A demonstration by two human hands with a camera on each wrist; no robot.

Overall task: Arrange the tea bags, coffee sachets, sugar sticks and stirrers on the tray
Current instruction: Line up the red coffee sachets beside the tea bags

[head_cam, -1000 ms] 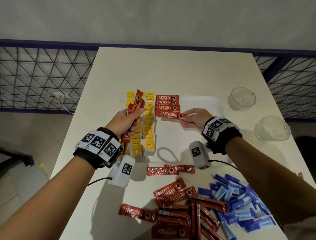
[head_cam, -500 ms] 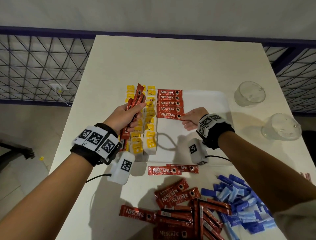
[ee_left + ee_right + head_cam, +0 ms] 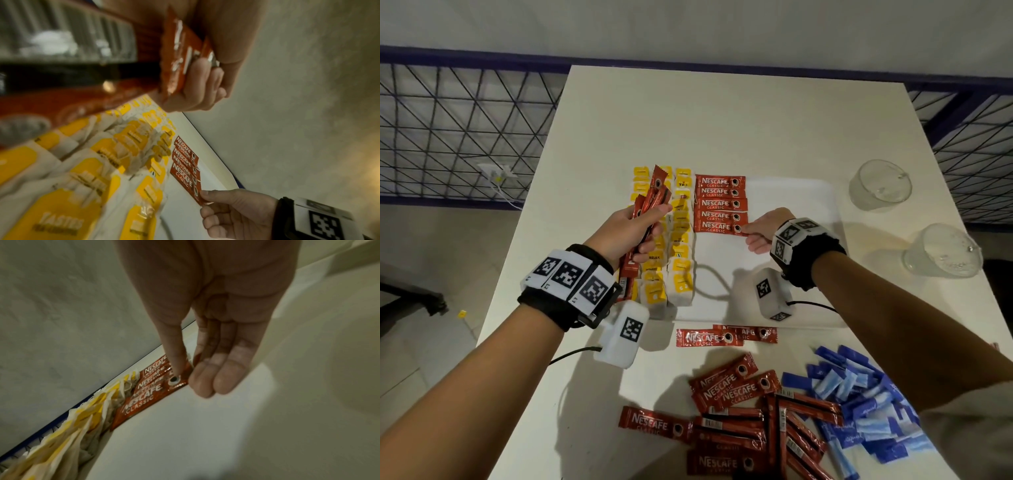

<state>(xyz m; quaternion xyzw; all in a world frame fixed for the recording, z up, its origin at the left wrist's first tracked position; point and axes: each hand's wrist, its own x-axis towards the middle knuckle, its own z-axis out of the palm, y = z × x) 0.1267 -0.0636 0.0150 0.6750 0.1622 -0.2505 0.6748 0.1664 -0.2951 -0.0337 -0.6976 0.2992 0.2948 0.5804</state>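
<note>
A white tray (image 3: pixel 808 205) holds two columns of yellow-tagged tea bags (image 3: pixel 681 274) on its left and a column of red coffee sachets (image 3: pixel 719 204) beside them. My right hand (image 3: pixel 760 233) pinches the right end of the nearest sachet (image 3: pixel 717 226) in that column, thumb on top (image 3: pixel 174 366), and the sachet lies flat on the tray. My left hand (image 3: pixel 626 233) hovers over the tea bags and grips a bundle of red coffee sachets (image 3: pixel 650 202), which also shows in the left wrist view (image 3: pixel 179 61).
Loose coffee sachets (image 3: pixel 739 411) and blue sugar sticks (image 3: pixel 859 404) lie heaped at the table's near edge. Two more sachets (image 3: pixel 709 337) lie just in front of the tray. Two clear plastic cups (image 3: pixel 880 185) (image 3: pixel 941 253) stand at the right.
My right hand has carried the sachet left and laid it in line at the near end of the coffee column. The left hand has kept its bundle in place.
</note>
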